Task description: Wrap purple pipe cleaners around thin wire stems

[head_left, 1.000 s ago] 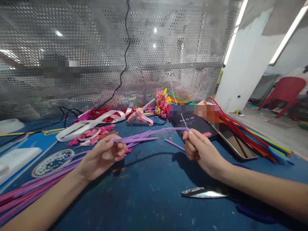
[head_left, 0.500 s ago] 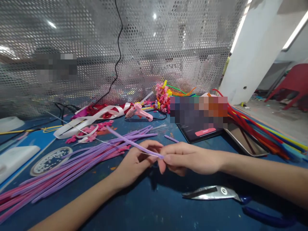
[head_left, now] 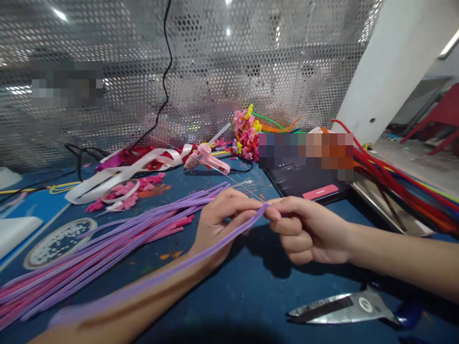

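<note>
A long purple pipe cleaner (head_left: 201,258) stretches from my fingertips down toward me, over my left forearm, its loose end blurred. My left hand (head_left: 222,220) pinches it near its far end between thumb and forefinger. Right beside it, my right hand (head_left: 308,231) grips the same end in a pinch, other fingers curled. From the pinch a thin wire (head_left: 236,180) runs up and to the left. Just left of my left hand lies a bundle of purple and pink pipe cleaners (head_left: 122,248). Scissors (head_left: 333,308) rest on the table below my right hand.
Beyond my hands are a pink glue gun (head_left: 211,160), several short wires (head_left: 245,185), white ribbon (head_left: 125,177) and pink fuzzy flowers (head_left: 150,181). A tablet (head_left: 301,177) and colourful pipe cleaners (head_left: 405,181) lie to the right. A perforated metal panel (head_left: 215,71) stands behind.
Both hands have shifted right and slightly up. The pipe cleaner's loose end has swung from pointing away from me to hanging toward me. The wire now points up and away, more steeply.
</note>
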`<state>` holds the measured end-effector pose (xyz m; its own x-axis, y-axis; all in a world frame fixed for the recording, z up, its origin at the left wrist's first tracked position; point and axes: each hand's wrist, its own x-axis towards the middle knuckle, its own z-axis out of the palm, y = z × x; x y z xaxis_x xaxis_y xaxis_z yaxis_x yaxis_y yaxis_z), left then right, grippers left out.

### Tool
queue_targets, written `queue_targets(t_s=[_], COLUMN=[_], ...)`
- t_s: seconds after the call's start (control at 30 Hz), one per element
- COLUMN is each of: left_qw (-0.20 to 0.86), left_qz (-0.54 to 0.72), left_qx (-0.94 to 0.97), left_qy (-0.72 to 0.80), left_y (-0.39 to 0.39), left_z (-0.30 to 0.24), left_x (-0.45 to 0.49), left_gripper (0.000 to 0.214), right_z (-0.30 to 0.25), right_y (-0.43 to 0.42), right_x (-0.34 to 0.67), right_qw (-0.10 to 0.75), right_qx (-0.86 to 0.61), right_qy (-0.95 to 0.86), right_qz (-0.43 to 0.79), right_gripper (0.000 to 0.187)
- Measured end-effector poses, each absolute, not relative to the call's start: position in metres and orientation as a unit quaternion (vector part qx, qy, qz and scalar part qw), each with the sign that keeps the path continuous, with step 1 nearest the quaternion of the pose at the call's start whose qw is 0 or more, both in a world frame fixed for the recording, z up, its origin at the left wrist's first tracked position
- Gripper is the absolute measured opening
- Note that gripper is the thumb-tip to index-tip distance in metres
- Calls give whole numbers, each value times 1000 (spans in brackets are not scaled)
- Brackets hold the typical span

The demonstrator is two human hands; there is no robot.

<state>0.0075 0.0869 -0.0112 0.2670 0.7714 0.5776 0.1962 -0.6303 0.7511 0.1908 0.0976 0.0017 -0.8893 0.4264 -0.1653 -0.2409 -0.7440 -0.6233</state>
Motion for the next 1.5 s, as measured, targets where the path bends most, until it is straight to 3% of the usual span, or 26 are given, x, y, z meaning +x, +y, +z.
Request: queue_targets(t_s=[0.17,0.3,0.4,0.53,0.77,0.9,1.1,1.3,1.4,1.5], left_qw=[344,449,470,437,259,297,447,529,534,506], left_qz=[483,452,467,489,453,457,466,503,508,510], left_qx=[733,662,628,663,780,773,650,544,543,568], left_qy=[334,395,408,362,345,324,400,413,402,401], left_y=[88,87,88,89,92,94,92,89,87,84], left_z=[-13,-15,-15,-18,-18,-16,-17,-17,-17,-16], left_x=[7,13,15,14,8,7,14,23,24,24], left_gripper=[12,14,17,11,10,6,13,37,38,35], right_z=[-5,-9,-10,-9,-9,-8,-7,-9,-9,-10], right_y=[103,106,107,106,106,103,93,91,89,89], right_x=[193,194,195,195,194,192,186,187,187,186], right_qw=[120,118,112,106,135,144,203,265,261,283], right_qx=[-170,-174,-181,-196,-238,-280,-360,-369,-373,-365], right_qy=[-243,-205,-198,-205,-253,-311,-524,-817,-832,-810], right_qz=[947,956,957,953,928,897,745,354,319,362], right_gripper=[18,18,17,18,22,18,14,21,22,23])
